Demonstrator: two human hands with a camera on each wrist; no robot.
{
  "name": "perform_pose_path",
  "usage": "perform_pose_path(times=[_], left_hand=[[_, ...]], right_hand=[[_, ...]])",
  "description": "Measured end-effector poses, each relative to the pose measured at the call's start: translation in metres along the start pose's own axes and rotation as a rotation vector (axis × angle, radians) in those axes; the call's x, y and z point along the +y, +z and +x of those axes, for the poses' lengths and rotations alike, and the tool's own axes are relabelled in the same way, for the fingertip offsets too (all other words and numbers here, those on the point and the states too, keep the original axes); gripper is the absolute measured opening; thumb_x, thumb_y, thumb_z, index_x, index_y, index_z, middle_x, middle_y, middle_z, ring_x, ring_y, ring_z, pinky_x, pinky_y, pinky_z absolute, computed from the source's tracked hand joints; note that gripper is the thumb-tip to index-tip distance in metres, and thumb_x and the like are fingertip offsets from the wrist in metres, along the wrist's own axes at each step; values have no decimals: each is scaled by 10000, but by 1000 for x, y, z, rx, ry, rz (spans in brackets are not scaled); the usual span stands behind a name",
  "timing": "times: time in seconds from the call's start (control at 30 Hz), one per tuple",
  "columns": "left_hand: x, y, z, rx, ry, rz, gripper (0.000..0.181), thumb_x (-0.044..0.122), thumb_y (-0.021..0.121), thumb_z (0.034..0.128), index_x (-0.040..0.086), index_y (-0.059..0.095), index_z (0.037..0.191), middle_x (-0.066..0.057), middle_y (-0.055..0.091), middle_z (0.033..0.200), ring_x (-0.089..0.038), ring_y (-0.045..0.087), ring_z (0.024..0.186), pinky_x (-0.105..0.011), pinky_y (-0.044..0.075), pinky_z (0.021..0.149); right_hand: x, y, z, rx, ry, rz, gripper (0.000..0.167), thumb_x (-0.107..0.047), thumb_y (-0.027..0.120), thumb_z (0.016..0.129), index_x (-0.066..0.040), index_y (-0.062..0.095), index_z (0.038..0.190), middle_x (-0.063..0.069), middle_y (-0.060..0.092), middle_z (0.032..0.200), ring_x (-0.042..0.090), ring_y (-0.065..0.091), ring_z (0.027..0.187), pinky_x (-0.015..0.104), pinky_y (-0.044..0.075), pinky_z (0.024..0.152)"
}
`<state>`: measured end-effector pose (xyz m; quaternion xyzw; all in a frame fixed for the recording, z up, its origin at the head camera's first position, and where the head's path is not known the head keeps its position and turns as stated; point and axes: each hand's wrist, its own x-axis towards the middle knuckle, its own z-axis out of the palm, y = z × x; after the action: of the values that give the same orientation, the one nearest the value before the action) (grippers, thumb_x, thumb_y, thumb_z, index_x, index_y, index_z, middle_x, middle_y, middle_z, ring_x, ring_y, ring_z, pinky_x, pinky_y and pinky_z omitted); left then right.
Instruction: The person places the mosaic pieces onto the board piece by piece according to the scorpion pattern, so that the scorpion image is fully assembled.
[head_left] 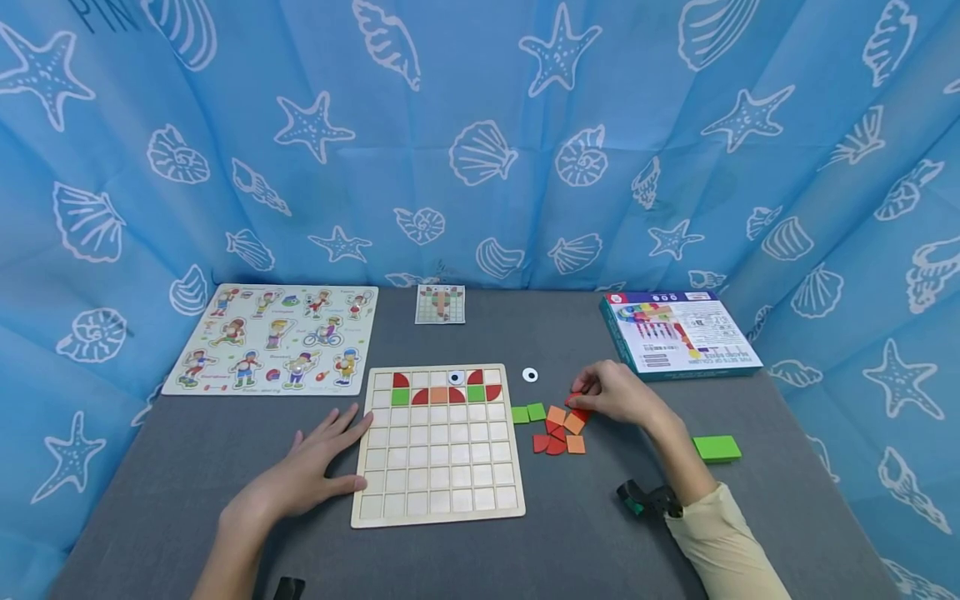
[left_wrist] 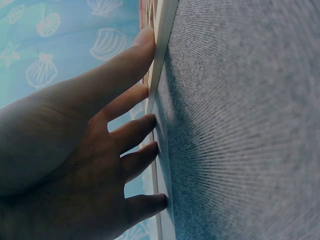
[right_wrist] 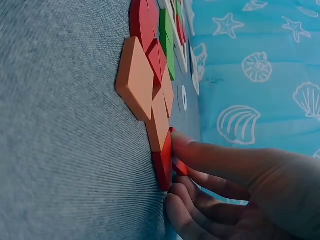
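Observation:
The wooden grid board [head_left: 438, 504] lies at the centre of the table, with red, green and orange pieces and one eye disc [head_left: 457, 378] in its top two rows. The left hand [head_left: 300, 475] rests at the board's left edge, fingers spread, thumb and fingertips on the rim; the left wrist view shows this hand [left_wrist: 85, 130] too. Right of the board, the right hand [head_left: 618, 393] pinches a red piece at the pile's upper right. In the right wrist view this hand [right_wrist: 240, 185] has thumb and finger on the red piece [right_wrist: 180, 167], beside another red piece [right_wrist: 162, 167] and orange ones [right_wrist: 135, 80].
A picture board [head_left: 277, 337] lies at the back left, a small pattern card [head_left: 440, 305] at the back centre, a box [head_left: 678, 333] at the back right. Two green squares [head_left: 528, 413] and a loose eye disc [head_left: 530, 375] are right of the board. A green block [head_left: 717, 448] lies farther right.

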<state>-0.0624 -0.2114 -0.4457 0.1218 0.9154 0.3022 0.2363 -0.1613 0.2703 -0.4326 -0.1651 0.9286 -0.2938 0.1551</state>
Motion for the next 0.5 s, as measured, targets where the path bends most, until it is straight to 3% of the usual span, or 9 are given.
perform_pose_path(times=[0.13, 0.3, 0.5], left_hand=[[-2, 1, 0, 2, -2, -16, 989, 466, 842, 919, 219, 326, 1725, -212, 174, 1822, -537, 62, 1681, -903, -2, 1201], [1, 0, 0, -2, -7, 8, 978, 468, 831, 933, 212, 320, 1728, -200, 175, 1825, -532, 72, 1684, -895, 15, 1213], [1, 0, -1, 3, 2, 7, 975, 459, 830, 937, 207, 319, 1729, -213, 180, 1821, -547, 81, 1676, -903, 19, 1204]], right_hand=[[-1, 1, 0, -5, 3, 24, 110, -110, 807, 973, -26, 740, 992, 64, 748, 901, 124, 618, 793, 198, 510, 669], [-5, 4, 0, 53, -31, 67, 82, -62, 786, 973, -32, 718, 1008, 66, 729, 915, 143, 625, 801, 199, 528, 671], [-26, 10, 3, 103, -100, 154, 144, -43, 809, 949, -18, 706, 1045, 108, 746, 971, 150, 701, 837, 201, 581, 717]])
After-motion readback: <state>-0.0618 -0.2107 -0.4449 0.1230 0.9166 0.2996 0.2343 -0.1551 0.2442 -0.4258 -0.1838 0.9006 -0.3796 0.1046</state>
